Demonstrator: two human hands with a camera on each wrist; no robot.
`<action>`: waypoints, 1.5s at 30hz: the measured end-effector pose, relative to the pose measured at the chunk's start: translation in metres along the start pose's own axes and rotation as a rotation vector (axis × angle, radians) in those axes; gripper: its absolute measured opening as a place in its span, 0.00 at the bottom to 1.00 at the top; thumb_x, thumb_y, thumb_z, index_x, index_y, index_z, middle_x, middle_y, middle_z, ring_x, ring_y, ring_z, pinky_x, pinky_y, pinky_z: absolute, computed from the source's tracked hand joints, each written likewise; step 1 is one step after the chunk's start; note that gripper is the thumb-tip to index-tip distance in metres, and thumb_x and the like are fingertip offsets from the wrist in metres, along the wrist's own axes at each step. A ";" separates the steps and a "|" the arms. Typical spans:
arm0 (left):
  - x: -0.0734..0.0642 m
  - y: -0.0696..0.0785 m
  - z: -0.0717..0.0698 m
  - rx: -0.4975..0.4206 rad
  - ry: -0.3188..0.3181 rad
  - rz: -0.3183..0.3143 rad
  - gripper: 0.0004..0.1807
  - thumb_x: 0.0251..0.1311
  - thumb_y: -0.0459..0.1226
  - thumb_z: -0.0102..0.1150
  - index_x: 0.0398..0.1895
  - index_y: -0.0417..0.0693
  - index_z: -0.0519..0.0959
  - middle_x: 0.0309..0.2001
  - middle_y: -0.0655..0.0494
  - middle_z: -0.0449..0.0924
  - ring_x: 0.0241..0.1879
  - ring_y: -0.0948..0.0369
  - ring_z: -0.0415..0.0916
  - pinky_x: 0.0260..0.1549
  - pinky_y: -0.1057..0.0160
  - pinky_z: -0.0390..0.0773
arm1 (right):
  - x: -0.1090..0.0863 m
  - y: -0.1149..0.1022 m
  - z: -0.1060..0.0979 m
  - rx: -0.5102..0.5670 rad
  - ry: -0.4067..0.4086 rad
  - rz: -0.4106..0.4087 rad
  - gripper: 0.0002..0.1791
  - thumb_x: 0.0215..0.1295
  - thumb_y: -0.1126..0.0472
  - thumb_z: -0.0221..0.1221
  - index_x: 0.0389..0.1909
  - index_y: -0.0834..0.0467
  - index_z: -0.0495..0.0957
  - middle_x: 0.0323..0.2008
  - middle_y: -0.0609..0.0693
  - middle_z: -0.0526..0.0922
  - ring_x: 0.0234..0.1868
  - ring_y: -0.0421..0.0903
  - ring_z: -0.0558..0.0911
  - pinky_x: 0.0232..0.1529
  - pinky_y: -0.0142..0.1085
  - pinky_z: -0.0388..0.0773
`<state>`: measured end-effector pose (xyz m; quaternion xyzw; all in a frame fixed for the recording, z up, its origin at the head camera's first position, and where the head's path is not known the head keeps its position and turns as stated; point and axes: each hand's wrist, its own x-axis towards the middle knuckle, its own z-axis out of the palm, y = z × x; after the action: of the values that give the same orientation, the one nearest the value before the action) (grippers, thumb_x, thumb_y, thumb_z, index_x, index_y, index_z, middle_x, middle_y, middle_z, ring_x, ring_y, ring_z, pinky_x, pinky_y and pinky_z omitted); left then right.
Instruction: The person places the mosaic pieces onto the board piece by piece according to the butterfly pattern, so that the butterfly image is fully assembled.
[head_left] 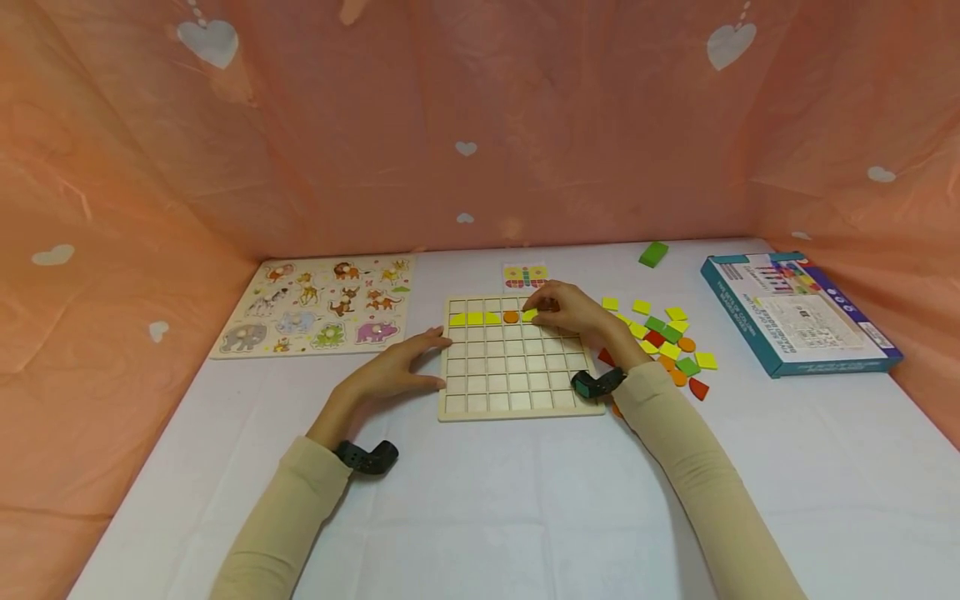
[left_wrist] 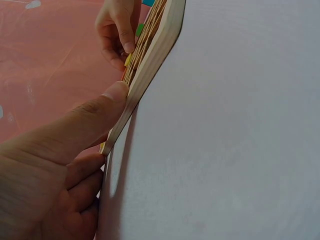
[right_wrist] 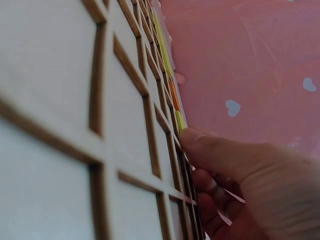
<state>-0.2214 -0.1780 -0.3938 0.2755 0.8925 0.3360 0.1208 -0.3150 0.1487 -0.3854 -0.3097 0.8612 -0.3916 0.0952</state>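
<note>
A wooden grid board lies flat on the table. Along its second row from the back sit three yellow pieces and an orange disc. My right hand is over that row, pinching a yellow tile in the cell right of the disc; in the right wrist view the thumb is at the tile's end. At the board's left edge, my left hand has its thumb and fingertips against the wooden side. The left wrist view shows that thumb on the rim.
Behind the board lies a small pattern card. Loose coloured tiles are scattered to the right, partly behind the right forearm. An animal puzzle lies back left; a blue-edged box and a green block are back right.
</note>
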 end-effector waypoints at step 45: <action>0.000 -0.002 0.001 0.003 0.014 -0.003 0.36 0.54 0.43 0.66 0.66 0.47 0.65 0.72 0.49 0.49 0.72 0.53 0.43 0.69 0.51 0.47 | -0.090 0.060 -0.085 0.097 0.228 0.538 0.22 0.62 0.58 0.61 0.55 0.62 0.73 0.47 0.58 0.71 0.46 0.53 0.68 0.45 0.33 0.71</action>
<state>-0.2217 -0.1781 -0.3959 0.2722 0.8942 0.3365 0.1146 -0.3057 0.2860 -0.3790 -0.0194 0.8978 -0.4252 0.1126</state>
